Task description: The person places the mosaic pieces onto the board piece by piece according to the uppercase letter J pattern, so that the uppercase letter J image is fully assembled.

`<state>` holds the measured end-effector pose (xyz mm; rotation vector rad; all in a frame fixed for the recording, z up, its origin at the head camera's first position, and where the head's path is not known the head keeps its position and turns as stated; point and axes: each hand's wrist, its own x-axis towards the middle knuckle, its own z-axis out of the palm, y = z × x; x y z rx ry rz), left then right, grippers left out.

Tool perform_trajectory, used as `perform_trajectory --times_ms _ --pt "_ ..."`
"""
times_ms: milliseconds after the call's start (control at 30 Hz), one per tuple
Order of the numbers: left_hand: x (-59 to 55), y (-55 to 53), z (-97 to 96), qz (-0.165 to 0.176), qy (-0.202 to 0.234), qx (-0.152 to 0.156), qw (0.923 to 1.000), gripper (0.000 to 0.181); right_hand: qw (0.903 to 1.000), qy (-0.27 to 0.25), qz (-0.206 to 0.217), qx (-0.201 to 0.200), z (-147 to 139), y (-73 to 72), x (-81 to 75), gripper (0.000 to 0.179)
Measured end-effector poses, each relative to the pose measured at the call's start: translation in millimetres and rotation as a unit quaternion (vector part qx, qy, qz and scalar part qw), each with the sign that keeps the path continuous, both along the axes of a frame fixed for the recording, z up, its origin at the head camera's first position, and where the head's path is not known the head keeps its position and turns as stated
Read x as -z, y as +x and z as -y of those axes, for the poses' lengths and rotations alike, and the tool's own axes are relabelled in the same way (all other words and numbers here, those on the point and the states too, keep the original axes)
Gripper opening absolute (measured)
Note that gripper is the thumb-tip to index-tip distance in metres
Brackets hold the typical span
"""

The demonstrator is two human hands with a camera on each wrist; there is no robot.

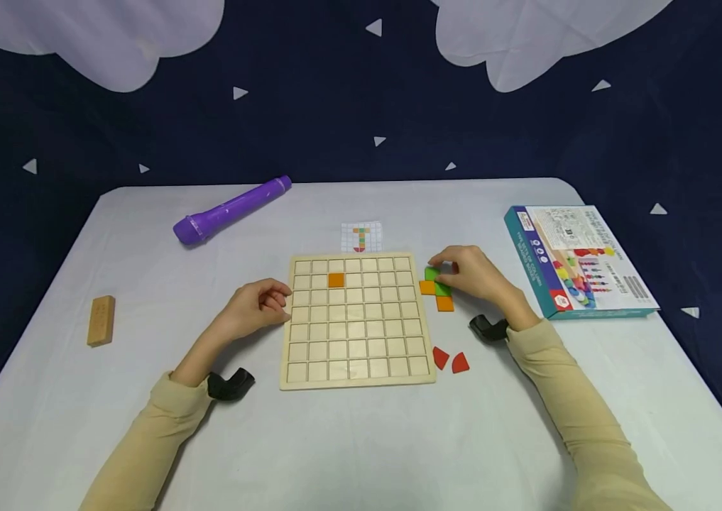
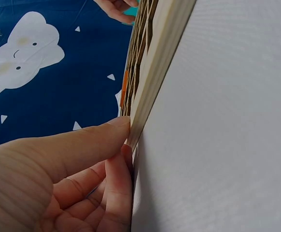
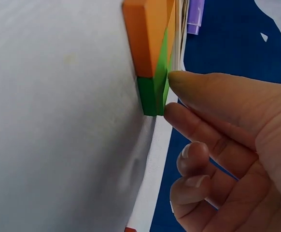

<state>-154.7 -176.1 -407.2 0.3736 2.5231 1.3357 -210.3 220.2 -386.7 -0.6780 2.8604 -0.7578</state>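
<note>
Here the board point(image 1: 357, 331) lies flat, sides running forward; left fingers point(image 2: 119, 183) pinch it; right fingers point(image 3: 193, 123), a green tile point(image 1: 430, 274).

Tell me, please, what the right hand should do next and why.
Perhaps lift the farther green square onto the board, beside its one orange square: the right hand is at that green, and the card shows green with orange.

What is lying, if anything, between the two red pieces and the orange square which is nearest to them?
Nothing: the head view shows only bare white cloth between the red pieces and that orange square.
</note>
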Motion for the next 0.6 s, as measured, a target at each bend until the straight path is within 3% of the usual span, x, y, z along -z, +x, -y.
perform_trajectory --times_ms 600 --pt "0.7 0.9 0.5 0.003 0.007 -0.002 1.0 0.04 0.9998 -0.005 0.005 -0.02 -1.4 -2.7 5.1 0.027"
